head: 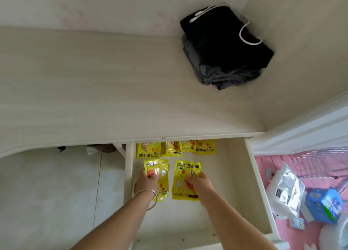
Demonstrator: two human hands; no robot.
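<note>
The left hand (146, 183) and right hand (200, 183) each pinch yellow packs (186, 168) in the drawer (226, 174); these look light, bendy and slippery, so fingers should hold an edge.

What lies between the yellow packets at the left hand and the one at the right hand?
Nothing: the head view shows only bare drawer floor between the left packets and the right packet.

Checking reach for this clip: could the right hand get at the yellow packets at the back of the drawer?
Probably yes. The right hand pinches a packet just short of the back row; the drawer is open and nothing lies between. The desktop overhangs only the row's far edge.
</note>
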